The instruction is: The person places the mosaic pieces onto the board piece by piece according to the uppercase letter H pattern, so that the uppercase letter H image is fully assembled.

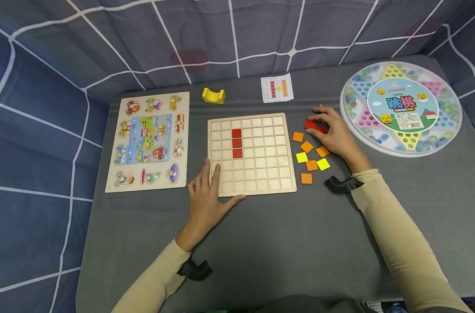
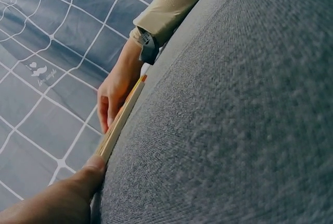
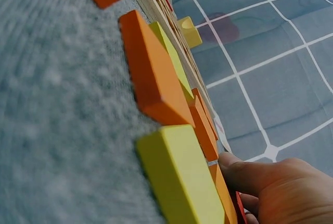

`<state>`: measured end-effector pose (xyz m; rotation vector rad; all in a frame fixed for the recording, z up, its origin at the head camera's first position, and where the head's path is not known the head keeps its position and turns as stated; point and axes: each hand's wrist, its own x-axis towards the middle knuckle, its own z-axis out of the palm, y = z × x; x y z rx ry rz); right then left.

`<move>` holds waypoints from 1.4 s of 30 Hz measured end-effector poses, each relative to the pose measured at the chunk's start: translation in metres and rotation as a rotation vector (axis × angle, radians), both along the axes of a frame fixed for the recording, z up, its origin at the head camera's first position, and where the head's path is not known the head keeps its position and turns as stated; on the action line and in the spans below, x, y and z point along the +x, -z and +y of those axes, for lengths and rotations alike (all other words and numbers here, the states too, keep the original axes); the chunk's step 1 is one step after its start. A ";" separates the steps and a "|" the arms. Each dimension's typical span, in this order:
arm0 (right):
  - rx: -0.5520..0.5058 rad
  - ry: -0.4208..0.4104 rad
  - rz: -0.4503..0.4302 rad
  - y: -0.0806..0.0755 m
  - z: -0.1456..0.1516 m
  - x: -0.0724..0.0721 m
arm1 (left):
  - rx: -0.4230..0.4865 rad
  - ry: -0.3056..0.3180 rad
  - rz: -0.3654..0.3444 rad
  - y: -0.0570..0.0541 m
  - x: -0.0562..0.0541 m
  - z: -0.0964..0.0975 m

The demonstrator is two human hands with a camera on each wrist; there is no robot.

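Head view takes in the whole grey felt-covered table: a pale wooden grid board sits mid-table with three red square tiles stacked in one column of its cells. The left hand lies flat with fingers straight and spread, resting over the board's near-left corner and pinning it. The right hand rests past the board's right edge, its fingers curled over a pair of loose red square tiles, so its grip looks narrow and closing on them, though I cannot tell whether a tile is actually pinched. Between that hand and the board lie scattered orange and yellow square tiles.

To my eye the sensible way is to lift one red tile only, carry it level above the board, and set it down square into a cell while the left hand goes on bracing the board.

A small printed pattern card lies behind the board, a yellow arched block beside it, a wooden vehicle peg puzzle to the left and a round Chinese checkers set to the right; only the head view shows these together. Left wrist view shows just the board's thin edge with the left thumb touching it. Right wrist view looks low across the loose tiles, showing their thickness.
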<state>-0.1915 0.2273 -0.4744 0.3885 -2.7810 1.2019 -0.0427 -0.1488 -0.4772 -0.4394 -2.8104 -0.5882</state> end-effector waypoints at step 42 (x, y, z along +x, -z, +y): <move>-0.053 -0.006 0.027 -0.013 -0.011 0.005 | -0.064 -0.023 0.011 -0.003 -0.001 0.000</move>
